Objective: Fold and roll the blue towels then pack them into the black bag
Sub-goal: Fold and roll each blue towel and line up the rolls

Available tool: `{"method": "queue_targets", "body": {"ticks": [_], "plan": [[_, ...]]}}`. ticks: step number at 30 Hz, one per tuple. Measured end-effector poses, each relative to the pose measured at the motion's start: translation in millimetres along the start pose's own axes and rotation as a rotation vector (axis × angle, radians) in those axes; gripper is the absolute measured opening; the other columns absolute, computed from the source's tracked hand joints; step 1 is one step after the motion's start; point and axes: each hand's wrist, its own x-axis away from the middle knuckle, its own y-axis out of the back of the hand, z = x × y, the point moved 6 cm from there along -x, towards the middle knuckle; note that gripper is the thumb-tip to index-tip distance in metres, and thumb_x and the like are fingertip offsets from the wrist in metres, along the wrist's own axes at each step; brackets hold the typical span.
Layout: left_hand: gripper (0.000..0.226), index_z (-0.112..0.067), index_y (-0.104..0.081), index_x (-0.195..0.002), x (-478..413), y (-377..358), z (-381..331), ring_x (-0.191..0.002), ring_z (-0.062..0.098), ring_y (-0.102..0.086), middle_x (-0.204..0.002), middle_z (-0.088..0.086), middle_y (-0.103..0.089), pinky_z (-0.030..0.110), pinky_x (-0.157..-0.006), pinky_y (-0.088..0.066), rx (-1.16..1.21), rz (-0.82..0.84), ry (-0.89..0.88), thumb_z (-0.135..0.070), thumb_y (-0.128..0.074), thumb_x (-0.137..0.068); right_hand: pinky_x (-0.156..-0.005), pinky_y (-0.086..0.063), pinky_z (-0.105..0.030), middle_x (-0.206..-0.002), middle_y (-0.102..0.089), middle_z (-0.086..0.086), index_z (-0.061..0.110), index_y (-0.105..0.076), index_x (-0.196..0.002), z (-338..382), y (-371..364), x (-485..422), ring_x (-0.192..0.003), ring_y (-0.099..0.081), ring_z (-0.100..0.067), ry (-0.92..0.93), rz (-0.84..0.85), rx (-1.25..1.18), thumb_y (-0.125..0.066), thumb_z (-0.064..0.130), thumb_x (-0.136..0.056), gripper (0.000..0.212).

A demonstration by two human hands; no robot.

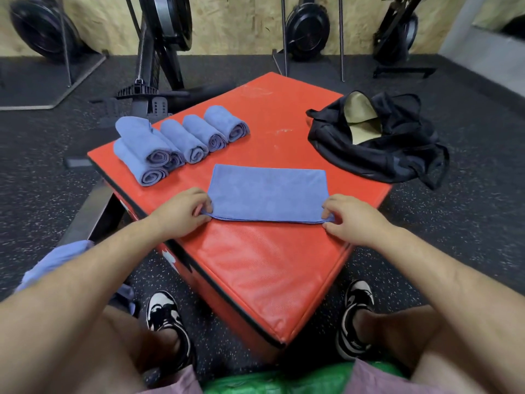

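I count six rolled towels (181,140) at the left corner of the red box (270,265), one half hidden under the stack. One folded towel (268,194) lies flat mid-box. My left hand (181,211) and right hand (352,217) each pinch a near corner of it. One black bag (377,149) gapes at the right corner. More blue cloth (54,265) hides behind my left forearm; I can't count it.

I can read no text, label or number anywhere; white marks (170,258) on the red bench (255,265) side (around seven o'clock) are too skewed to make out.
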Motion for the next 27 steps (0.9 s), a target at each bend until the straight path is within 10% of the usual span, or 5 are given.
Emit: {"method": "queue_targets", "body": {"ticks": [5,14,27], "plan": [[0.030,-0.029,-0.061,-0.085,-10,5,-13,-0.097,0.019,-0.052,-0.095,-0.012,-0.058,0.035,-0.079,-0.038,-0.247,-0.036,0.087,-0.045,-0.043,-0.067,-0.090,-0.044,-0.037,-0.096,-0.063,0.014,0.032,-0.065,-0.088,15,12,-7,-0.102,-0.051,-0.019,-0.040,-0.082,0.046,-0.053,0.053,-0.079,0.025],[0.054,-0.018,-0.054,-0.140,-95,-46,-64,-0.143,0.022,-0.037,-0.152,0.005,-0.046,0.041,-0.115,-0.033,-0.110,-0.058,0.073,-0.044,-0.035,-0.096,-0.122,-0.017,-0.044,-0.166,-0.021,-0.007,0.017,-0.027,-0.157,83,-23,-94,-0.155,-0.009,-0.029,-0.054,-0.095,0.056,-0.037,0.032,-0.104,0.057],[0.060,-0.032,-0.019,-0.159,-108,-43,26,-0.154,0.013,-0.001,-0.167,-0.008,-0.009,0.044,-0.125,0.001,-0.118,0.046,0.279,-0.055,-0.025,-0.104,-0.125,0.005,-0.042,-0.169,0.001,-0.003,0.027,-0.009,-0.162,5,-40,-115,-0.155,0.008,-0.020,-0.279,0.023,0.008,-0.016,0.052,-0.105,0.062]]}}
